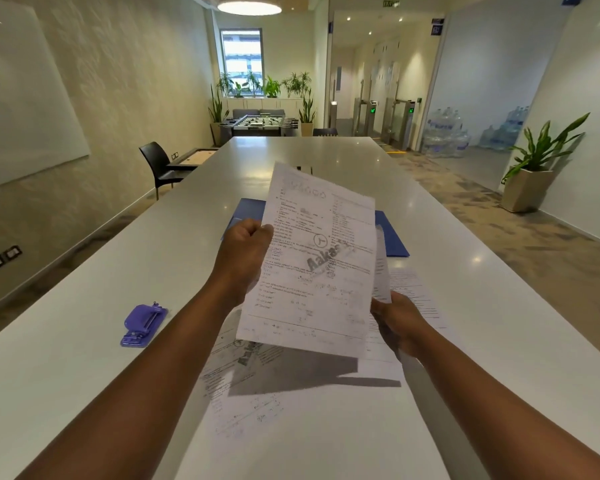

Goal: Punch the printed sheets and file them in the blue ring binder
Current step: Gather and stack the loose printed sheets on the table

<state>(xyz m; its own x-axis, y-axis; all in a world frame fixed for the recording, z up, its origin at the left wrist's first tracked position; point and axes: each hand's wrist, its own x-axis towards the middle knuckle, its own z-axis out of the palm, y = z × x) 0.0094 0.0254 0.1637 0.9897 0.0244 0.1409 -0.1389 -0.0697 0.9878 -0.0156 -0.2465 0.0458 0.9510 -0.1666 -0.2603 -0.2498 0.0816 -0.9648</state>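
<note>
- The purple hole punch (143, 326) lay on the white table (84, 341), well to the left of your arms.
- Your left hand (245, 256) held the printed sheet (317, 265) above the table, fingers clamped on its left edge.
- The blue ring binder (394, 239) lay flat behind the sheet.
- Your right hand (400, 323) pinched a second sheet (381, 271) by its lower edge.
- More printed sheets (291, 403) lay loose on the table beneath both hands.

Long white table (118, 341); black plastic chair (158, 166) at ten o'clock; foosball table (260, 123) at twelve; potted green plant (534, 168) at two.
</note>
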